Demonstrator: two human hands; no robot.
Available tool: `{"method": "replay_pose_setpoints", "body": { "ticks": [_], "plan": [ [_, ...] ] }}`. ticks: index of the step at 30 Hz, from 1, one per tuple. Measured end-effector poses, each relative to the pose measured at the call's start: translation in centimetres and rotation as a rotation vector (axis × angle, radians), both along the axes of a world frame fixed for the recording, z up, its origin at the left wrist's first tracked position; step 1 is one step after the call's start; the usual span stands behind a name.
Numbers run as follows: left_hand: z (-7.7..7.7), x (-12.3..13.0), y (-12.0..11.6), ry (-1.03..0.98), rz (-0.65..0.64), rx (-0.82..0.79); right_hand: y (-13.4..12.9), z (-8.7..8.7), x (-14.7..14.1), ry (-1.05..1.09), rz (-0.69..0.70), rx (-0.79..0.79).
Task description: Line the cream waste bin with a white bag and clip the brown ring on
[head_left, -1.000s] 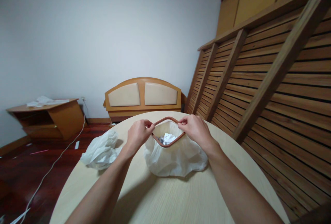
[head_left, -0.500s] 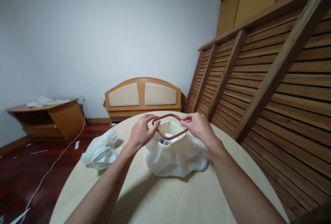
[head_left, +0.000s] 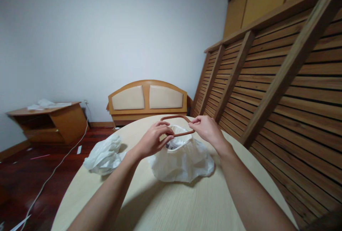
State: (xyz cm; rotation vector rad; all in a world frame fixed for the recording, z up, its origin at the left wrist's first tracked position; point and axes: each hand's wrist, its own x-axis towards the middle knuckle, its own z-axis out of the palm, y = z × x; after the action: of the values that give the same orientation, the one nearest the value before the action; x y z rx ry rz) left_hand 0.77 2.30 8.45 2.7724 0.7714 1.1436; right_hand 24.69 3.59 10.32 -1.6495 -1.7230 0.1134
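A thin brown rounded-square ring (head_left: 175, 116) is held between my two hands, just above a bin lined with a white plastic bag (head_left: 184, 165). My left hand (head_left: 156, 136) pinches the ring's near left corner, and my right hand (head_left: 204, 127) grips its right side. Through the ring the bin's mouth shows, with some white and dark items inside that are too small to name. The loose bag material spreads around the bin on the round pale table (head_left: 200, 206).
A crumpled white plastic bag (head_left: 105, 154) lies on the table's left part. Beyond the table stands a headboard (head_left: 148, 97). A low wooden cabinet (head_left: 65, 122) is at the left, with a white cable (head_left: 62, 161) on the floor. Wooden slatted panels (head_left: 267, 78) lean at the right.
The ring has turned and its near edge has risen slightly. My left hand has shifted right along it to the near corner. My right hand still holds the right side.
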Motion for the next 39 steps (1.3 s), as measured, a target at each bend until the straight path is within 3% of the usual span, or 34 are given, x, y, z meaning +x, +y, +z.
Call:
{"method": "replay_pose_setpoints", "body": {
  "ticks": [8, 17, 24, 29, 35, 39],
  "plan": [
    [-0.1, -1.3, 0.7, -0.04, -0.013, -0.084, 1.3, -0.4, 1.0, 0.117, 0.23, 0.026],
    [-0.1, -2.1, 0.8, -0.111, 0.004, -0.143, -0.4, 0.7, 1.8, 0.045, 0.57, -0.032],
    [0.0, -2.0, 0.7, -0.133, -0.037, -0.138, -0.6, 1.0, 1.7, -0.006, 0.625, -0.104],
    [-0.3, -1.7, 0.7, -0.132, -0.05, -0.13, 0.0, 0.7, 1.9, -0.019, 0.776, -0.073],
    [-0.7, -1.5, 1.2, -0.126, -0.008, -0.139, 0.3, 0.3, 1.8, -0.047, 0.754, 0.004],
    [-0.8, -1.3, 1.2, -0.12, 0.05, -0.116, 1.1, -0.4, 2.3, -0.058, 0.644, 0.103]
  ]
}}
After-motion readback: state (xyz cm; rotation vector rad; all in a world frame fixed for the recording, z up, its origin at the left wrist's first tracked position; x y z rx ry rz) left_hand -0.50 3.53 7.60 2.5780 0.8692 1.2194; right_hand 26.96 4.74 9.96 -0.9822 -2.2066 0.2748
